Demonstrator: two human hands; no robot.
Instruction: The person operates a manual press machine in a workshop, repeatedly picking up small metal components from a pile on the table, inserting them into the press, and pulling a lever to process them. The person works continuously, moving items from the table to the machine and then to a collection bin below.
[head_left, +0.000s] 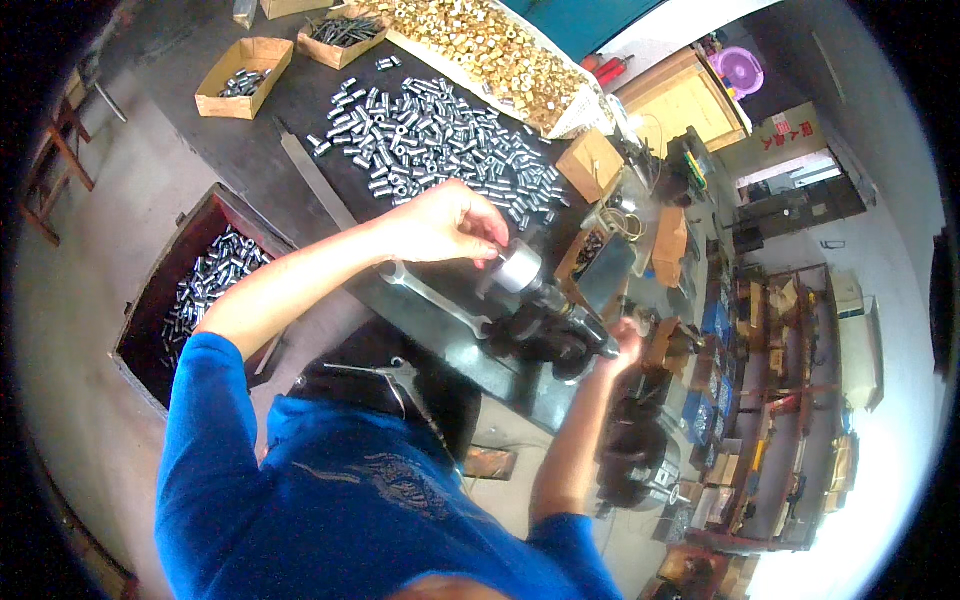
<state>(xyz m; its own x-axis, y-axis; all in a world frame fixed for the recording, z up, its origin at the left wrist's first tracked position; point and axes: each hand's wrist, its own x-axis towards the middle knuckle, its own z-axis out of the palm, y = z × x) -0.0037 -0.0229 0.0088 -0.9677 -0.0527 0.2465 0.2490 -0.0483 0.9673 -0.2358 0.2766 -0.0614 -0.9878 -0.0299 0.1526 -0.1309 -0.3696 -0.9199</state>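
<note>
My left hand (445, 222) is at the face of a silver round chuck (518, 268) on a small dark bench machine (550, 340). Its thumb and fingers are pinched together there, and what they hold is too small to name. To the right, my right hand (627, 345) is closed around the end of the machine's lever (594, 330). Just beyond my left hand, a heap of short shiny metal sleeves (425, 135) covers the dark bench top. An open-end wrench (440, 300) lies on the near side of the bench, below my left wrist.
A wooden bin (130, 320) of metal sleeves stands at left. A flat file (318, 180) lies by the heap. Beyond are small cardboard boxes (235, 105) and a white tray (570, 118) of brass pieces. Shelves (770, 400) stand along the right wall.
</note>
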